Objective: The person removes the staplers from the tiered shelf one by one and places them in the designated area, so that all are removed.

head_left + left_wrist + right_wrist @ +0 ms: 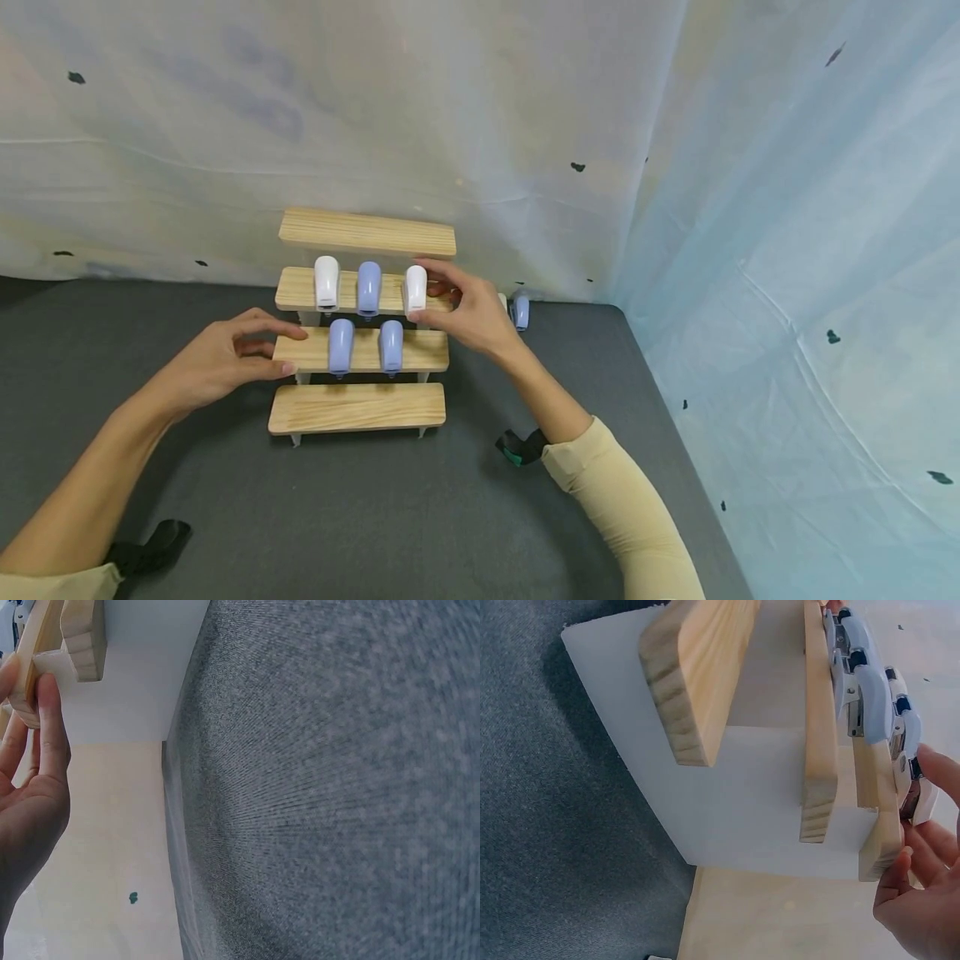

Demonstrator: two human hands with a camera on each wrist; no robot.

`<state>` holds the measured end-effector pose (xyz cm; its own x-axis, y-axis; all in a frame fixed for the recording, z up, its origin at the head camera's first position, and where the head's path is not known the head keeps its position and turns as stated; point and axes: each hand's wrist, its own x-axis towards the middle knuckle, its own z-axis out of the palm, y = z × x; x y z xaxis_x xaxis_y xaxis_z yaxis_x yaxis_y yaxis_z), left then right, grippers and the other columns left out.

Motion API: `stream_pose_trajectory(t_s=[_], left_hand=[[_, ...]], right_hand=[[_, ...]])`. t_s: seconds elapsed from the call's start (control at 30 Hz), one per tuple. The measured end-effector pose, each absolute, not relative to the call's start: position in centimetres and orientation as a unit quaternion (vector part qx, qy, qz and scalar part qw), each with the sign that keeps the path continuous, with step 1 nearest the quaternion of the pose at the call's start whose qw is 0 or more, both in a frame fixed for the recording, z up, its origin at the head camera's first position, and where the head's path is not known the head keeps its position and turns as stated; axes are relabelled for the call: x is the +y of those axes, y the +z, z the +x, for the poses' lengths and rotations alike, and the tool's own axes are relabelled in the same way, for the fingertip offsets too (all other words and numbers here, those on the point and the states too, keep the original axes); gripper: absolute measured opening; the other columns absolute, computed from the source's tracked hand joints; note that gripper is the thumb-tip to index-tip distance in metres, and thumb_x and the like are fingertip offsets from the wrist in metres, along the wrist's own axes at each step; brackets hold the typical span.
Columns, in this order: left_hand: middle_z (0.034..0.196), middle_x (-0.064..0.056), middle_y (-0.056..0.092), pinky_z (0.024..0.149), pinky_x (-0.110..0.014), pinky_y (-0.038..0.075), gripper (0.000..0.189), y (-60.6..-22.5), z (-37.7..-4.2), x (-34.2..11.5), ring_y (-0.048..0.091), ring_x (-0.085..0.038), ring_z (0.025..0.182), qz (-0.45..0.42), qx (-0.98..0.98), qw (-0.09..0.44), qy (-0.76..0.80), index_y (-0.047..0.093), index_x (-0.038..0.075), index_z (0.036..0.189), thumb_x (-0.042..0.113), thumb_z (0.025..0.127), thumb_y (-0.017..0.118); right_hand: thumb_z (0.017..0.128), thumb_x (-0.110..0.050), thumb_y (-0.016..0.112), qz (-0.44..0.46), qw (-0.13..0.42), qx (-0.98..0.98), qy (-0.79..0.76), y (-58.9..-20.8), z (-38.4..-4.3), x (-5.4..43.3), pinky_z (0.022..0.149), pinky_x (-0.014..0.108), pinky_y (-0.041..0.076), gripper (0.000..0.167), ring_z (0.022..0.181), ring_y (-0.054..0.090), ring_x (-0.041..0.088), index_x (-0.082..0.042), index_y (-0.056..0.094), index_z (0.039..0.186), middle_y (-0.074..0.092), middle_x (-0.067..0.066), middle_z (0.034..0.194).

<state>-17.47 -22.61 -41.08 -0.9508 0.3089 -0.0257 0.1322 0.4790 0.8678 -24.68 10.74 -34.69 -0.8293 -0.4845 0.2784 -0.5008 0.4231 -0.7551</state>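
A stepped wooden display shelf (357, 408) with white side panels stands before me. My left hand (217, 358) pinches the left end of its second board from the bottom; the left wrist view shows the fingers on either side of that board (27, 694). At the right end of the board above, my right hand (476, 312) holds a small white stapler (415, 287) between thumb and fingers. Left of it on the same board stand a light blue stapler (368, 287) and another white stapler (326, 282). Two light blue staplers (341, 346) sit on the board below.
Behind my right hand, another light blue stapler (521, 310) is on the dark grey table (360, 517), near its back edge. A pale cloth curtain (480, 108) hangs behind the table and along its right side. The shelf's top board (367, 231) and bottom board bear nothing.
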Motion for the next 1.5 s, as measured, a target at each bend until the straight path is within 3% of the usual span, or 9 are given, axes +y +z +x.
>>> stream_pose_trajectory(t_s=[0.43,0.63,0.9,1.17,1.37,1.5], left_hand=[[0.129,-0.007,0.043,0.072,-0.029,0.054,0.048,-41.0,-17.5,-22.3,0.059,-0.02,0.094,0.13,0.857,0.089,0.491,0.062,0.011,0.132,0.03,0.091,0.076],[0.129,-0.007,0.044,0.074,-0.029,0.054,0.048,-40.8,-17.6,-22.2,0.058,-0.022,0.098,0.13,0.858,0.09,0.489,0.062,0.011,0.132,0.031,0.09,0.076],[0.128,-0.008,0.044,0.072,-0.027,0.053,0.048,-40.5,-17.5,-22.2,0.058,-0.022,0.096,0.126,0.859,0.091,0.487,0.062,0.011,0.132,0.031,0.091,0.076],[0.13,-0.006,0.042,0.073,-0.03,0.054,0.048,-40.9,-17.4,-22.4,0.059,-0.019,0.095,0.13,0.855,0.094,0.494,0.061,0.011,0.133,0.03,0.091,0.075],[0.131,-0.006,0.041,0.074,-0.03,0.055,0.048,-41.0,-17.4,-22.5,0.06,-0.016,0.095,0.131,0.85,0.096,0.502,0.061,0.012,0.133,0.029,0.091,0.075],[0.129,-0.006,0.043,0.073,-0.028,0.054,0.048,-40.9,-17.5,-22.4,0.06,-0.017,0.095,0.132,0.852,0.093,0.498,0.061,0.011,0.132,0.029,0.09,0.076]], right_hand=[[0.082,-0.021,0.084,0.289,0.012,-0.835,0.469,-34.0,-23.8,12.1,0.085,0.047,0.052,0.067,0.101,0.063,0.016,-0.021,0.055,0.143,0.063,0.002,0.127],[0.082,-0.01,0.083,0.293,0.02,-0.821,0.489,-33.9,-23.5,12.8,0.09,0.05,0.052,0.068,0.105,0.062,0.026,-0.015,0.053,0.144,0.062,0.011,0.127],[0.083,0.0,0.078,0.284,0.022,-0.828,0.484,-31.4,-21.3,13.2,0.091,0.049,0.052,0.065,0.105,0.062,0.033,0.0,0.051,0.142,0.061,0.02,0.124],[0.084,-0.001,0.079,0.274,0.022,-0.83,0.485,-31.9,-21.2,14.4,0.079,0.04,0.054,0.064,0.101,0.064,0.035,0.0,0.052,0.141,0.062,0.02,0.125],[0.084,-0.001,0.078,0.252,0.015,-0.834,0.491,-32.1,-21.0,15.7,0.081,0.035,0.055,0.064,0.101,0.065,0.033,-0.005,0.053,0.143,0.062,0.017,0.128],[0.085,0.0,0.077,0.253,0.016,-0.834,0.49,-32.3,-20.9,16.6,0.082,0.038,0.056,0.063,0.101,0.066,0.029,-0.005,0.053,0.143,0.06,0.017,0.129]])
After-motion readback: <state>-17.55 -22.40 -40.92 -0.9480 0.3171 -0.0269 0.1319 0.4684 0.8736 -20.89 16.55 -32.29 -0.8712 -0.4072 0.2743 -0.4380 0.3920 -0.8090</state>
